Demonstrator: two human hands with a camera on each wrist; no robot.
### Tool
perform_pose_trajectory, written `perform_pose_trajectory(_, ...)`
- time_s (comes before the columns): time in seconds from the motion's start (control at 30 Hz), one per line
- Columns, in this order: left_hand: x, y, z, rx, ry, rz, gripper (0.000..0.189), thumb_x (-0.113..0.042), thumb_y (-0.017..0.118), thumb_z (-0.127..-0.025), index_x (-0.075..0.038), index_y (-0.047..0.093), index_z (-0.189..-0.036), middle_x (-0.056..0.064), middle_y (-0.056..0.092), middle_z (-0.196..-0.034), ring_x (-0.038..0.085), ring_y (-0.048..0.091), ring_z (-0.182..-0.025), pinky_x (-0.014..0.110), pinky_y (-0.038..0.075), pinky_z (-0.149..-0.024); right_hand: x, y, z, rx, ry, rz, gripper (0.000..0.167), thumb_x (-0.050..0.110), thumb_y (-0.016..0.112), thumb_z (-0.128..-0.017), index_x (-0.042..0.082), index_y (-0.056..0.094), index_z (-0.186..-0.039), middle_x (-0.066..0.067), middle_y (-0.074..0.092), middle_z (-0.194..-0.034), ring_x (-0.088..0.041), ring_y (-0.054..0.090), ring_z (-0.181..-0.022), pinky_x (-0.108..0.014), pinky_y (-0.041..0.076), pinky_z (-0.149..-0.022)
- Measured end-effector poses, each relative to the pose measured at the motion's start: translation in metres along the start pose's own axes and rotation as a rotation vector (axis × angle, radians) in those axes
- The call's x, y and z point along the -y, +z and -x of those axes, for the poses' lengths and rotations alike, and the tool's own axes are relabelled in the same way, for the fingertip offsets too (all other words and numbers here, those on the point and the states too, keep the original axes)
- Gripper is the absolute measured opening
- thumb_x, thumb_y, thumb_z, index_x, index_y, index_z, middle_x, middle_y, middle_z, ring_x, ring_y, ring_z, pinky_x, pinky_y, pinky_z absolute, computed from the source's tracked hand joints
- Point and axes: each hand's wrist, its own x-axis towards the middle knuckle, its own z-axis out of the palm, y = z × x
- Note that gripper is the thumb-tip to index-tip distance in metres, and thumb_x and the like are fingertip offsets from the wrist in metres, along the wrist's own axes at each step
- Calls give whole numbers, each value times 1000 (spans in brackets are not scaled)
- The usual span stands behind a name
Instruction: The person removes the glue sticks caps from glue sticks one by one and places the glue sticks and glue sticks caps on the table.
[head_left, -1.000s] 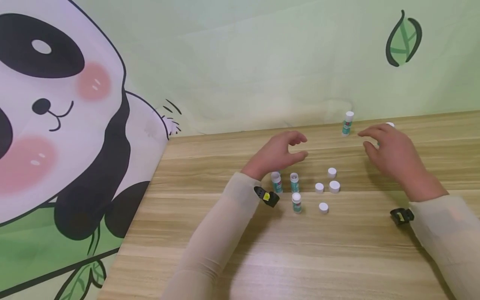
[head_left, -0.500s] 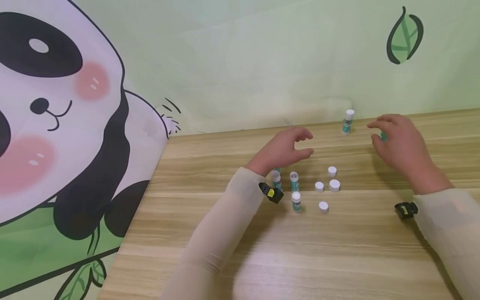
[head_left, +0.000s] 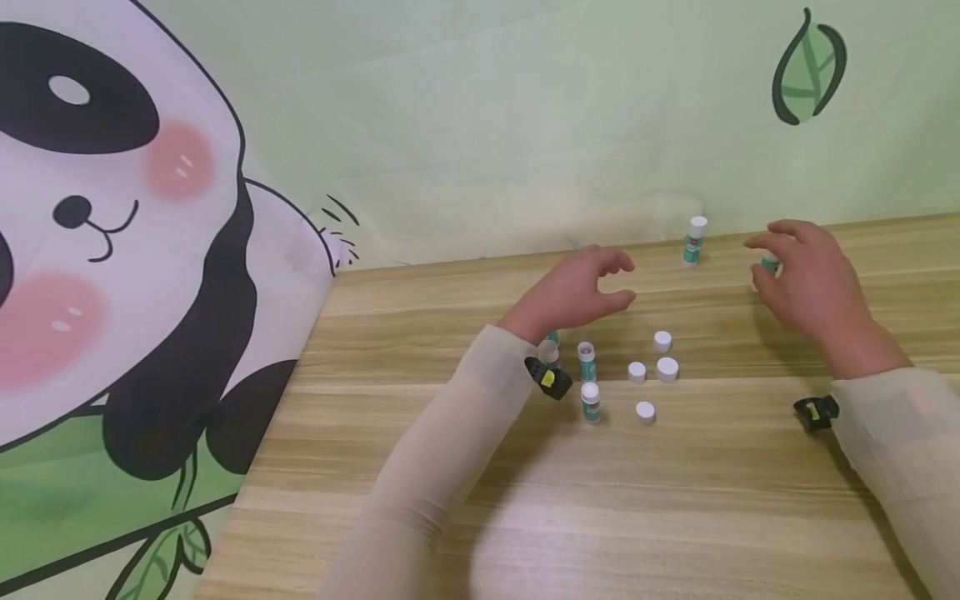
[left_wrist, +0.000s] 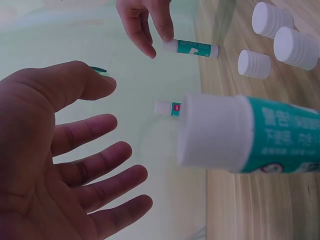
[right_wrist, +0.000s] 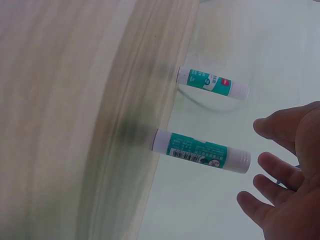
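My right hand [head_left: 813, 279] is beside a standing capped glue stick [right_wrist: 200, 152] with a green label. In the right wrist view, the fingers are spread loosely around the level of its white cap and do not grip it. A second capped glue stick [head_left: 693, 242] stands to its left, near the wall. My left hand [head_left: 577, 287] hovers with thumb and fingers apart, holding nothing. Below it stand several glue sticks with their caps off, among them one at the front [head_left: 591, 402] and one behind it [head_left: 587, 362]. The left wrist partly hides others.
Several loose white caps lie on the wooden table [head_left: 360, 467], including a front one [head_left: 645, 412] and a larger one [head_left: 667, 369]. A pale green wall covering [head_left: 465, 150] with a printed panda [head_left: 277, 233] rises behind the table's back edge.
My right hand has moved right and slightly farther back around the capped glue stick. The left hand has drifted right and a little farther back. The glue sticks and caps stay in place.
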Motion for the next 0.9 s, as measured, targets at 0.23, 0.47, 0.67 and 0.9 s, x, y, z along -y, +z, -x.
perform_pose_trajectory(0.23, -3, -5, -2, -1, 8, -4, 44, -36, 57, -95, -17, 52, -134, -1, 53, -135, 14, 49, -125, 27, 42, -104, -5, 0, -4, 75, 46, -6, 33, 9, 49, -93, -5, 58, -123, -33, 44, -137, -52, 40, -125, -66, 35, -98)
perform_pose_trajectory(0.47, -5, -6, -6, -7, 10, -23, 43, -36, 57, -94, -17, 52, -133, 0, 54, -134, 14, 50, -124, 27, 42, -103, -7, 1, -5, 86, 57, -17, 34, 8, 44, -94, -6, 57, -122, -32, 48, -134, -52, 43, -121, -67, 38, -92)
perform_pose_trajectory(0.67, -6, -5, -6, -2, 5, -27, 43, -36, 58, -94, -18, 53, -133, 0, 54, -133, 13, 50, -122, 27, 42, -103, -9, 0, -5, 77, 60, -11, 33, 5, 40, -94, -9, 59, -118, -32, 50, -127, -52, 46, -116, -65, 39, -89)
perform_pose_trajectory(0.9, -6, -3, -6, 2, -5, -11, 43, -37, 58, -94, -19, 52, -133, -2, 53, -134, 13, 49, -124, 26, 42, -103, -8, -1, -5, 64, 62, -8, 30, 0, 42, -92, -11, 63, -110, -31, 54, -122, -50, 50, -112, -62, 41, -87)
